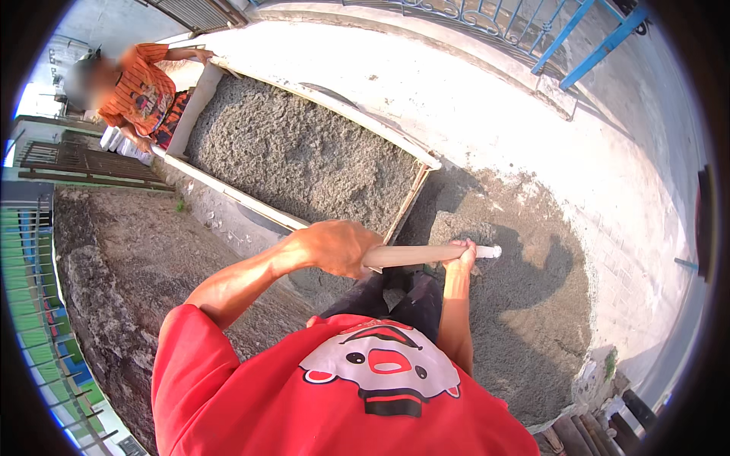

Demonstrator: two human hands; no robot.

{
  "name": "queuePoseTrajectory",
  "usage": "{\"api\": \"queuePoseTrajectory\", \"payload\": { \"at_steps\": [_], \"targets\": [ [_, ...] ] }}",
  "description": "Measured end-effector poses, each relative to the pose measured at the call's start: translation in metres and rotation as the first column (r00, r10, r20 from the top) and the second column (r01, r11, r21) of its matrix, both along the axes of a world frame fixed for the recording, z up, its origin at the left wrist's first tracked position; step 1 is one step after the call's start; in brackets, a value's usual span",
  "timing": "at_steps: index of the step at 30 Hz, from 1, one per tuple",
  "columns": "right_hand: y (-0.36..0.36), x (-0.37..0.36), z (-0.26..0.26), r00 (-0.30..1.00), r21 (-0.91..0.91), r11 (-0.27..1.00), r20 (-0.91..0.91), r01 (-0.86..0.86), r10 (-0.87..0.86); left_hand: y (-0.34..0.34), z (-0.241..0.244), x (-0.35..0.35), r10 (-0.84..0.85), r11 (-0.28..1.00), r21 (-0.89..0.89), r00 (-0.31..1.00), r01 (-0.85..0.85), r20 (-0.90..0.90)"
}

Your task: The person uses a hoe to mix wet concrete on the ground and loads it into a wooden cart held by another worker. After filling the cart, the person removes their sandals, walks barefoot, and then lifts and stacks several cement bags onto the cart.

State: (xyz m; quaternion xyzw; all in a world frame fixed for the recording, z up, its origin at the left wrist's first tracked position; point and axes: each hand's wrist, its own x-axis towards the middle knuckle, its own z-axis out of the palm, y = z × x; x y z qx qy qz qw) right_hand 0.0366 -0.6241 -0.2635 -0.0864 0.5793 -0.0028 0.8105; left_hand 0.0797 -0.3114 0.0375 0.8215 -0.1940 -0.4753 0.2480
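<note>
My left hand (341, 246) is wrapped around the near end of a pale wooden handle (410, 256) belonging to a digging tool. Farther along, my right hand (461, 255) grips the same shaft close to its whitish end. The tool's blade cannot be made out clearly. A clump of grey wet concrete mix (463, 226) shows just beyond my right hand. Ahead on the left stands a box-shaped cart (365, 135) heaped with similar grey mix (296, 148). Its near end board lies close to my left hand. More mix (542, 319) is spread on the ground to my right.
A person (142, 102) in an orange shirt holds the cart's far end with both hands. A blue metal gate (604, 48) stands at the upper right. Sloping rough ground (142, 245) lies left, beside a fence (43, 319). Stacked pieces (587, 430) lie at the lower right.
</note>
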Motion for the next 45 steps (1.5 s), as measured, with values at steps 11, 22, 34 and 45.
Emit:
{"api": "queuePoseTrajectory", "payload": {
  "at_steps": [11, 22, 34, 45],
  "targets": [
    [0.439, 0.135, 0.184, 0.697, 0.548, 0.434, 0.604, -0.716, 0.387, 0.379, 0.162, -0.081, -0.218, 0.583, 0.362, 0.288, -0.727, 0.932],
    [0.140, 0.084, 0.133, 0.630, -0.184, 0.672, 0.242, -0.717, 0.738, 0.175, -0.169, -0.166, 0.623, 0.581, -0.103, 0.360, -0.807, 0.694],
    [-0.161, 0.071, 0.175, 0.870, -0.713, 0.623, 0.037, -0.321, 0.492, -0.160, -0.184, -0.147, 0.413, 0.718, -0.454, 0.848, -0.528, -0.334],
    [-0.285, 0.075, -0.006, 0.847, -0.698, 0.532, -0.210, -0.480, 0.488, -0.370, -0.241, -0.096, 0.497, 0.785, -0.203, 0.792, -0.585, -0.354]
  ]
}}
